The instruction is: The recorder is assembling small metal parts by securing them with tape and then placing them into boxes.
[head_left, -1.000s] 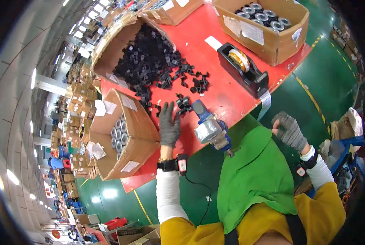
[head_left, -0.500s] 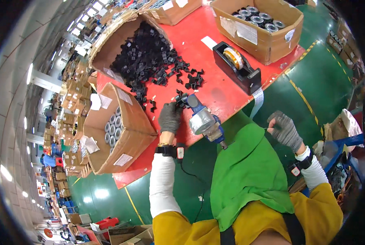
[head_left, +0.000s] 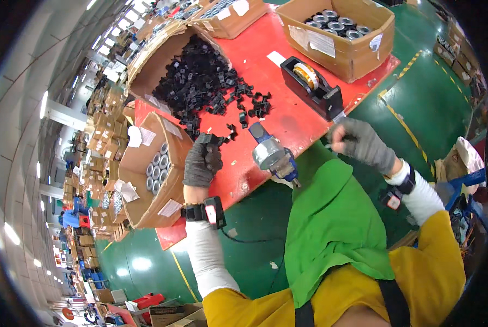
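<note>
My left hand (head_left: 202, 162), in a dark grey glove, is closed at the left of the red table, its fingertips on a black plastic clip (head_left: 217, 140). More black clips (head_left: 195, 76) spill from a tipped carton in front of it. To its right a blue and grey bench vise (head_left: 269, 153) stands at the table edge, with nothing visible in its jaws. My right hand (head_left: 364, 145), in a grey glove with bare fingertips, is pinched beside the table edge, just below a black tape dispenser (head_left: 312, 87). Whatever its fingers hold is too small to make out.
An open carton (head_left: 342, 52) of metal-ended cylinders stands at the far right of the red table (head_left: 244, 180). Another carton (head_left: 173, 204) with similar cylinders is left of my left hand. A green apron (head_left: 336, 218) covers my lap. Yellow-striped green floor (head_left: 424, 114) lies to the right.
My left hand has drawn away from the vise, leftward, with a black clip at its fingers. A black piece no longer shows by the vise. My right hand has moved up-left to the table edge.
</note>
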A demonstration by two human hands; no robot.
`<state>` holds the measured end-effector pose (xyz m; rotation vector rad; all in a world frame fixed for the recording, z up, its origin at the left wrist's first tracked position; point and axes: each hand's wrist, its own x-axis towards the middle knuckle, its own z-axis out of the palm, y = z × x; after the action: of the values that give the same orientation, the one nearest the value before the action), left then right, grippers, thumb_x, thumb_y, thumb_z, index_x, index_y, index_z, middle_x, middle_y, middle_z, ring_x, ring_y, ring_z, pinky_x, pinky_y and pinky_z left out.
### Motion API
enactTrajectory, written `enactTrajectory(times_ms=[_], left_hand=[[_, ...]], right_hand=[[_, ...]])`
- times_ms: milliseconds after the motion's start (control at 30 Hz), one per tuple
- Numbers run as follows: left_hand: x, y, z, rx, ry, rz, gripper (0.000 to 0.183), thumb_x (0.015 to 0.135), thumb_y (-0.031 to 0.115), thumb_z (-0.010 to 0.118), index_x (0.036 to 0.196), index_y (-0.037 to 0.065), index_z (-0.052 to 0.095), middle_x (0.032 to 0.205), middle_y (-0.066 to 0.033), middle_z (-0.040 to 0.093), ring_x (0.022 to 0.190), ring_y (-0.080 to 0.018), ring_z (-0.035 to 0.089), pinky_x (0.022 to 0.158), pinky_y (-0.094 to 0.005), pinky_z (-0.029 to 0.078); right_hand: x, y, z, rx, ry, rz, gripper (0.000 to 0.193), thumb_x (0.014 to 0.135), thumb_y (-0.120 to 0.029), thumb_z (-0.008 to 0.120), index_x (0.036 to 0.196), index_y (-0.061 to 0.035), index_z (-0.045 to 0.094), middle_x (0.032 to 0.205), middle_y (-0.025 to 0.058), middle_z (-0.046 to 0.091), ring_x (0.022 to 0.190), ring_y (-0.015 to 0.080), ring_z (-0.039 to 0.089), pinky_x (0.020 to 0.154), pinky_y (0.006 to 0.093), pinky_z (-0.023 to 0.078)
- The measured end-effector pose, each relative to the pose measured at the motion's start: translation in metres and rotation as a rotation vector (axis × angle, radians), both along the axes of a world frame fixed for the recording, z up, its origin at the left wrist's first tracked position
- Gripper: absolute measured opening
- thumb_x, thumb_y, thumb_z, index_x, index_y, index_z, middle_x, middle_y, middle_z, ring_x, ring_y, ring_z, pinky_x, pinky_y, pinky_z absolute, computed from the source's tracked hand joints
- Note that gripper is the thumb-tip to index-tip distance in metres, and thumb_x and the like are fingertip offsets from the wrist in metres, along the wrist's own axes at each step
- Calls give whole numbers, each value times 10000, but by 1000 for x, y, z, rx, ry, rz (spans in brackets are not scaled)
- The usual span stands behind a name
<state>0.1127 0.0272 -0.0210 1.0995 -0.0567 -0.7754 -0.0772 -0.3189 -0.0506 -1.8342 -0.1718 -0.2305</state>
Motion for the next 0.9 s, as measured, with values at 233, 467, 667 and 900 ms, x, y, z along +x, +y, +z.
enactTrajectory(times_ms=[233, 467, 667, 900], left_hand=[[-74, -27, 26, 166, -96, 0, 104, 861, 230, 572, 806, 142, 562, 618, -15, 531, 429, -146, 467, 399, -261, 371], [-117, -39, 44, 675, -1314, -254, 297, 748, -5, 618, 1037, 54, 583, 801, 27, 597, 675, -97, 545, 597, -242, 455], [-117, -38, 23, 547, -714, -175, 184, 849, 267, 559, 917, 104, 611, 663, 8, 567, 494, -85, 505, 432, -223, 375], [-121, -46, 13, 461, -474, -125, 290, 873, 374, 497, 714, 133, 524, 465, 30, 416, 353, -100, 375, 352, -242, 282]], right_hand=[[47, 79, 69, 154, -266, 362, 172, 751, -176, 690, 785, -40, 590, 751, 44, 588, 719, 134, 561, 677, 279, 446], [27, 95, 86, 95, -40, 496, 110, 773, -89, 666, 789, -19, 582, 748, 24, 560, 705, 126, 553, 621, 292, 442], [29, 99, 70, 8, -333, 408, 134, 738, -83, 692, 761, -25, 573, 722, 40, 561, 693, 152, 566, 612, 304, 442], [23, 102, 61, -31, -397, 301, 146, 712, -79, 706, 746, -34, 571, 753, 60, 559, 727, 177, 566, 644, 310, 447]])
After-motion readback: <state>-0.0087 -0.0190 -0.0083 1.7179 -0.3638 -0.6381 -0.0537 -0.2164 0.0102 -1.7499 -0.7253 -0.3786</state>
